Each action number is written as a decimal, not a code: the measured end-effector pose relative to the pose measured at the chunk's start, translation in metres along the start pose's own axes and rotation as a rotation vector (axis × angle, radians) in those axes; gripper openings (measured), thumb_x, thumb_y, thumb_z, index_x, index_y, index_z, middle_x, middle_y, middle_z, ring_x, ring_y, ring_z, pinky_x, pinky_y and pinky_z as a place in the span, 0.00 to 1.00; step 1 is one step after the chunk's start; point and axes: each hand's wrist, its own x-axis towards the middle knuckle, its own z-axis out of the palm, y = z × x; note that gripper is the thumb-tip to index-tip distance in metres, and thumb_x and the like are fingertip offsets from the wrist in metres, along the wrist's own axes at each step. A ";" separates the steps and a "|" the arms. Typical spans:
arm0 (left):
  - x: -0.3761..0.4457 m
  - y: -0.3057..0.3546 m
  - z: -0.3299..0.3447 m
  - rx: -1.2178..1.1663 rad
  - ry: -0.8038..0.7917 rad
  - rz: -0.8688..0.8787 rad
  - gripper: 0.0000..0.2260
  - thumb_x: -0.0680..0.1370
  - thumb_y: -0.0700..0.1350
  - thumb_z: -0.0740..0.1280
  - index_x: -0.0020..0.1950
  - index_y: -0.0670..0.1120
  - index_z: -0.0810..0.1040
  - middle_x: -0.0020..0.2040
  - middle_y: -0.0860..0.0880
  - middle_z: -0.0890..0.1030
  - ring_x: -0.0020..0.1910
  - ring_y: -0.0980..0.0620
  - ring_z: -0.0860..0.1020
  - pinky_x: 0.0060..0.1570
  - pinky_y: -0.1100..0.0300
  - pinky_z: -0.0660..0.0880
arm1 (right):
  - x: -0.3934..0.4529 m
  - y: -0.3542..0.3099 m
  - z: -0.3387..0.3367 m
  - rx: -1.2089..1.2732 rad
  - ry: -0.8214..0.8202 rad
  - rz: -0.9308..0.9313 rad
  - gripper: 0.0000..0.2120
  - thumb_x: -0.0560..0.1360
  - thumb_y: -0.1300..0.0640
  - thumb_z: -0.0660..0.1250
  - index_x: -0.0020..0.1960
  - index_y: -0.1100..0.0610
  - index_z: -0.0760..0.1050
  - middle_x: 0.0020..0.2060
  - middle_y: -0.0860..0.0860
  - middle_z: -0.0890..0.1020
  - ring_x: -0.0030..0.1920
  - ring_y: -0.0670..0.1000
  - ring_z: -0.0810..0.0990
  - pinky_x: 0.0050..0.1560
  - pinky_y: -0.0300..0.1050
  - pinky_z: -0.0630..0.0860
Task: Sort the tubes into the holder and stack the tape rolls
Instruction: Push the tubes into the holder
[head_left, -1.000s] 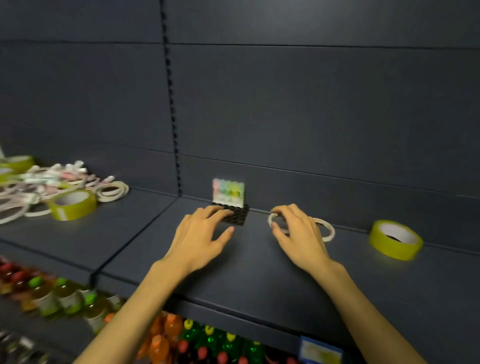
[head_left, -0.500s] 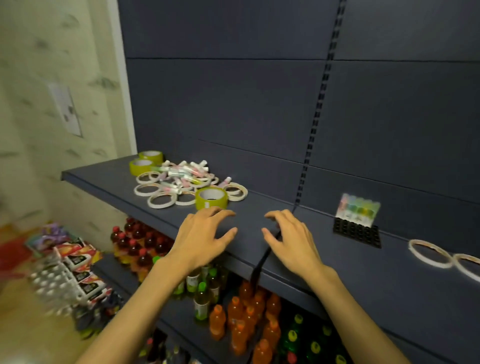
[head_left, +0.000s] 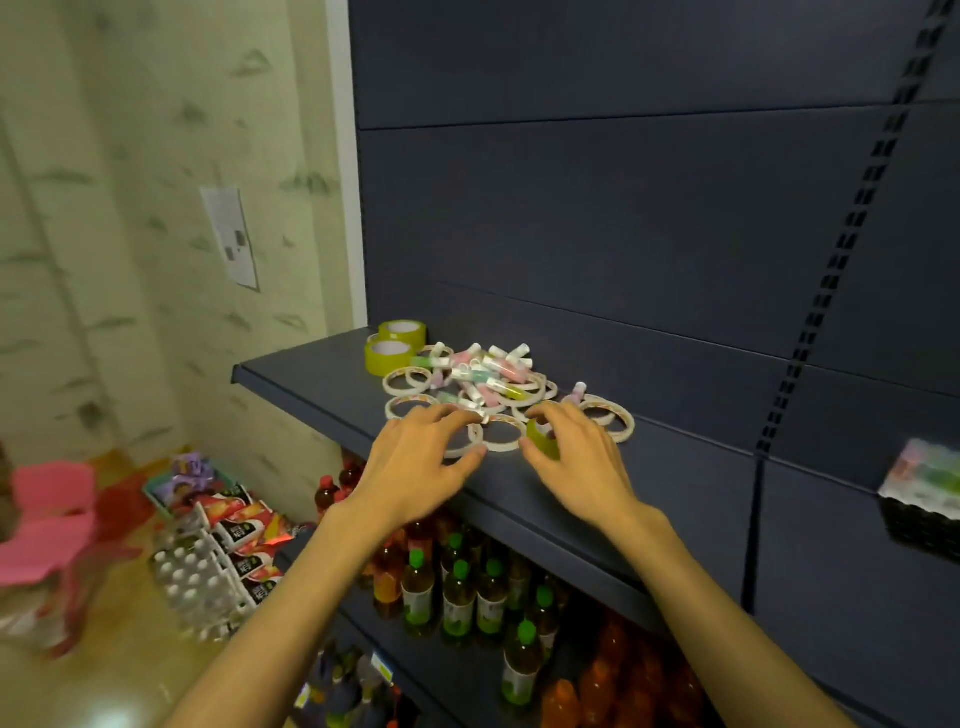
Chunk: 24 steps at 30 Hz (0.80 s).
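A pink chair (head_left: 49, 519) stands on the floor at nine o'clock of the shelving, with packets and bottle crates (head_left: 218, 545) heaped beside it; on the dark shelf (head_left: 311, 384) two yellow-green tape rolls (head_left: 392, 348) sit at the pile's ten o'clock edge, one just behind the other; thin white tape rolls (head_left: 410, 382) lie flat and overlapping, and capped tubes (head_left: 483, 371) in pink, green and yellow lie strewn across them; the left hand (head_left: 415, 467) hovers over the near edge of the pile, fingers spread and gently bent, gripping nothing, fingertips at a white ring (head_left: 460, 441), though whether they touch it I cannot tell; at its three o'clock the right hand (head_left: 576, 462) has thumb and fingers curled round a yellow-green roll (head_left: 543, 441), mostly hidden behind them; far off at three o'clock, well apart from the pile, the black holder (head_left: 922, 519) stands with blurred pastel tubes upright in it; bottles (head_left: 457, 597) fill the shelf below.
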 end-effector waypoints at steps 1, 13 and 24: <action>0.008 -0.013 0.000 0.003 -0.003 -0.009 0.22 0.78 0.64 0.57 0.68 0.58 0.75 0.66 0.56 0.77 0.64 0.52 0.75 0.56 0.50 0.75 | 0.012 -0.004 0.009 -0.004 0.003 -0.006 0.15 0.79 0.45 0.64 0.64 0.48 0.73 0.58 0.46 0.78 0.56 0.50 0.78 0.51 0.47 0.74; 0.114 -0.172 0.002 -0.006 -0.054 0.026 0.19 0.78 0.61 0.60 0.67 0.59 0.74 0.64 0.55 0.77 0.61 0.50 0.75 0.54 0.48 0.75 | 0.152 -0.031 0.089 0.031 0.080 0.042 0.12 0.78 0.50 0.66 0.61 0.48 0.74 0.56 0.48 0.79 0.53 0.49 0.79 0.50 0.48 0.77; 0.168 -0.232 0.041 -0.108 -0.134 0.131 0.16 0.77 0.57 0.66 0.65 0.57 0.77 0.62 0.53 0.79 0.58 0.50 0.77 0.54 0.52 0.76 | 0.178 -0.025 0.122 -0.084 0.055 0.207 0.13 0.78 0.51 0.67 0.62 0.49 0.74 0.56 0.48 0.79 0.54 0.49 0.78 0.53 0.52 0.78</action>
